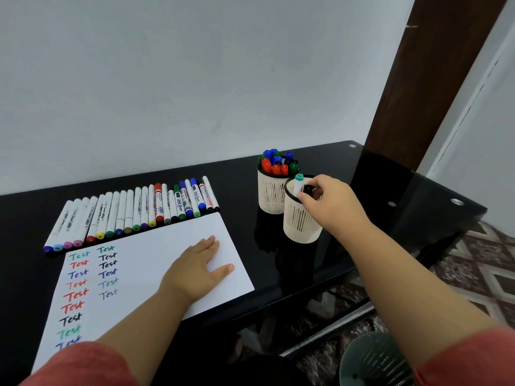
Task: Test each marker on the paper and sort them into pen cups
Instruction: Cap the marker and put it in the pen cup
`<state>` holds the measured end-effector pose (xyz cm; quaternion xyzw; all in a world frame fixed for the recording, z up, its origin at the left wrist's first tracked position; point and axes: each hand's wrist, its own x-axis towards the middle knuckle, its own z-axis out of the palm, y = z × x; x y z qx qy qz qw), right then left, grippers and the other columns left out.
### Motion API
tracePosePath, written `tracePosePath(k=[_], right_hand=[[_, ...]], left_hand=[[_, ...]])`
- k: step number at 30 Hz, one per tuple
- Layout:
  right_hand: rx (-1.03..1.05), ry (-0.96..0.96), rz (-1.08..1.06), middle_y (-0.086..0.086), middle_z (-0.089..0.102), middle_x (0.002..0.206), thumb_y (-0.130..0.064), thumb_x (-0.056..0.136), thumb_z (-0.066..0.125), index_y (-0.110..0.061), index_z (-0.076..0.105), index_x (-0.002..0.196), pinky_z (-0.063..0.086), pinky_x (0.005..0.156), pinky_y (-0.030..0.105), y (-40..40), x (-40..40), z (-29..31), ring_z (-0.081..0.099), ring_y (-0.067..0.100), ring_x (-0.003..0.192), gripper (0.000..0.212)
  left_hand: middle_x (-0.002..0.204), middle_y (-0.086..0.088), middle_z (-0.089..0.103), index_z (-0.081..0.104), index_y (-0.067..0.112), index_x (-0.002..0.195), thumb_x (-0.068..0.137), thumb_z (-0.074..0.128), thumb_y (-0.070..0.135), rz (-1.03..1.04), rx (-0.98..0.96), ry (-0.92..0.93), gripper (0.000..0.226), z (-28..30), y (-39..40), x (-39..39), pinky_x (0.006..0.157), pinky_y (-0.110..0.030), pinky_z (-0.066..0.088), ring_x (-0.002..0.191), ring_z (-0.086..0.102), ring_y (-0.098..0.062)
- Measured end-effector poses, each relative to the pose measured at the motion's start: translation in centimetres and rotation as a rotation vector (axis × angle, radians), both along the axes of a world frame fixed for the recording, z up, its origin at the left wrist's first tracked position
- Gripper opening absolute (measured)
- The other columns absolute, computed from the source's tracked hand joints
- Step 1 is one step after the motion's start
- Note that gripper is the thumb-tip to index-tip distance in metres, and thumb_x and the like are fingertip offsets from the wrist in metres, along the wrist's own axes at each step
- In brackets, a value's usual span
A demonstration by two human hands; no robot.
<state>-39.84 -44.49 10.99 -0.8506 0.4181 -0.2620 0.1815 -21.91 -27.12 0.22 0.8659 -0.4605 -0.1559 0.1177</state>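
I am logging from the head view, using the sheet of paper as my landmark on the black bench.

Two cream slotted pen cups are standing to the right of the paper. The far cup is holding a crowd of capped markers, red, blue and green caps up; I am counting roughly a dozen, exact number not readable. The near cup, touching or just in front of the far one, is holding one green-capped marker standing upright.

The right hand is reaching over the near cup's rim, fingers curled and pinching a black-capped marker just beside the green-capped one.

The left hand is lying flat on the paper's right half, fingers straight and slightly spread, holding nothing.

A row of markers is lying side by side along the paper's far edge; I am counting about twenty-four.

The paper's left part is carrying "Test" words in two columns: ten visible in the left column, six in the right.
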Motion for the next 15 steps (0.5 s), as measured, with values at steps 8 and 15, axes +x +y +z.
tracePosePath(k=[8, 15], right_hand=[[-0.131, -0.035, 0.061, -0.006, 0.048, 0.097, -0.03, 0.093, 0.054, -0.018, 0.056, 0.114, 0.035, 0.074, 0.023, 1.8, -0.5, 1.7, 0.047, 0.016, 0.103, 0.025], [-0.302, 0.054, 0.26, -0.004, 0.048, 0.102, -0.028, 0.096, 0.049, -0.016, 0.055, 0.11, 0.024, 0.075, 0.018, 5.1, 2.2, 2.1, 0.04, 0.013, 0.101, 0.02]], left_hand=[[0.157, 0.013, 0.006, 0.012, 0.027, 0.151, 0.091, 0.038, 0.06, -0.004, 0.031, 0.033, 0.073, 0.9, 0.0, -0.1, 0.116, -0.03, 0.009, 0.144, 0.006, -0.008], [0.157, 0.012, 0.007, 0.013, 0.027, 0.151, 0.092, 0.04, 0.057, -0.004, 0.043, 0.076, 0.071, 1.6, 0.8, 1.3, 0.116, -0.031, 0.011, 0.144, 0.008, -0.007]])
